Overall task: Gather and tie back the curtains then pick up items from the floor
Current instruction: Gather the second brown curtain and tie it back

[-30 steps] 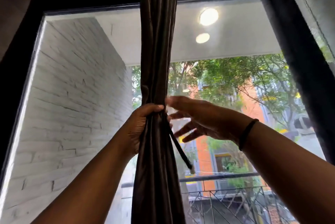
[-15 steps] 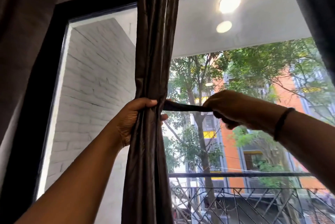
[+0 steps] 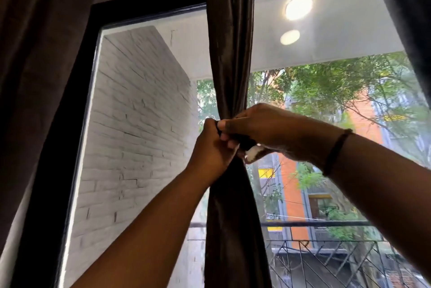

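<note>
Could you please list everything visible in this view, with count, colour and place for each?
gathered curtain: one, dark brown, centre, cinched at mid-height
tie-back strap: one, black with a white end, at the cinch
side curtain: one, dark brown, far left
window frame: one, black, around the glass
brick wall: one, white, outside left
ceiling lights: two, glowing white, upper right
railing: one, black, outside, lower right
wristband: one, black, right wrist
left hand: grips the curtain bundle
right hand: fingers hold the strap

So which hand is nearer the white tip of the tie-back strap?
Right. The right hand sits directly over the strap's white tip, apparently holding it; the left hand grips the gathered curtain just beside it.
</note>
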The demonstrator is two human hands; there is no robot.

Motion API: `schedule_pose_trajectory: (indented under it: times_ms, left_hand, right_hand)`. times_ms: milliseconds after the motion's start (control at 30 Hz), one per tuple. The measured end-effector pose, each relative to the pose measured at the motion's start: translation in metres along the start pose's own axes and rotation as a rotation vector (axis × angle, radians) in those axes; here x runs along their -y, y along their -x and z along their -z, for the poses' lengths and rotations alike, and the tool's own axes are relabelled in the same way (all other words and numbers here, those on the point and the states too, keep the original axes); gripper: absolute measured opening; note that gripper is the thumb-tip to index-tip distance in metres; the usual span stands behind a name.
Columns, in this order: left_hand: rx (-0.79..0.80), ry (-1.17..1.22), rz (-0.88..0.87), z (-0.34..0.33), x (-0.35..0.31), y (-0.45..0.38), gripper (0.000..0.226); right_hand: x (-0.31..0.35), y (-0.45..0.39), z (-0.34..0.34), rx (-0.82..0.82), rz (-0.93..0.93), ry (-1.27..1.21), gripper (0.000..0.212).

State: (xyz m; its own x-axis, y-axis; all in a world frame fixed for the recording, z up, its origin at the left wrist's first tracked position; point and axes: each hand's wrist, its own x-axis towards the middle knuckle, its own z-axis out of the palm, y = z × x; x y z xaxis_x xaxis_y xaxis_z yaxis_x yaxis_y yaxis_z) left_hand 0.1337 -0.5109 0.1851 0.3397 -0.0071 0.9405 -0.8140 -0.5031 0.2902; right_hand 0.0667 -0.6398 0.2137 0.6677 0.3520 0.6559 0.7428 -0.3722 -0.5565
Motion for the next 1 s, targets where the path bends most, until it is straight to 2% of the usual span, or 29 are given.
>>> schedule_pose_trajectory:
  times_ms: [67, 133, 200, 267, 367, 467, 567, 633, 733, 833, 933, 1000]
  left_hand:
    - [-0.061, -0.104, -0.043, 0.006, 0.004, 0.003, 0.014]
    - [-0.040, -0.391, -0.036, 0.017, 0.005, 0.007, 0.023]
    - [-0.013, -0.507, 0.002, 0.032, 0.008, 0.009, 0.033]
    - [0.142, -0.381, 0.045, 0.047, 0.007, 0.010, 0.029]
    - [0.351, -0.141, 0.106, 0.075, 0.007, 0.008, 0.012]
    - [0.362, -0.002, 0.162, 0.109, 0.008, 0.006, 0.023]
    - [0.295, -0.012, 0.153, 0.131, 0.014, 0.007, 0.030]
    - [0.216, -0.026, 0.063, 0.135, 0.016, 0.008, 0.034]
    - [0.094, -0.047, -0.218, 0.130, 0.009, 0.015, 0.028]
    - [0.079, -0.098, -0.431, 0.116, -0.001, 0.019, 0.014]
    - [0.103, -0.081, -0.541, 0.099, -0.006, 0.018, 0.017]
    - [0.123, -0.071, -0.545, 0.090, -0.006, 0.015, 0.010]
  right_hand:
    - [0.007, -0.006, -0.015, -0.039, -0.050, -0.006, 0.026]
    - [0.010, -0.010, -0.024, -0.096, -0.086, -0.055, 0.025]
    - [0.010, -0.011, -0.030, -0.145, -0.103, -0.107, 0.025]
    - [0.012, -0.011, -0.036, -0.181, -0.110, -0.137, 0.026]
    - [0.015, -0.009, -0.041, -0.236, -0.125, -0.167, 0.027]
    - [0.014, -0.008, -0.042, -0.306, -0.150, -0.150, 0.025]
    - [0.010, -0.007, -0.040, -0.396, -0.161, -0.098, 0.029]
    - [0.007, -0.008, -0.041, -0.509, -0.109, 0.034, 0.036]
    - [0.003, -0.010, -0.046, -0.665, -0.040, 0.222, 0.052]
    - [0.001, -0.011, -0.050, -0.726, 0.002, 0.190, 0.052]
    - [-0.001, -0.011, -0.047, -0.728, 0.037, 0.186, 0.046]
    - [-0.002, -0.010, -0.043, -0.744, 0.033, 0.230, 0.048]
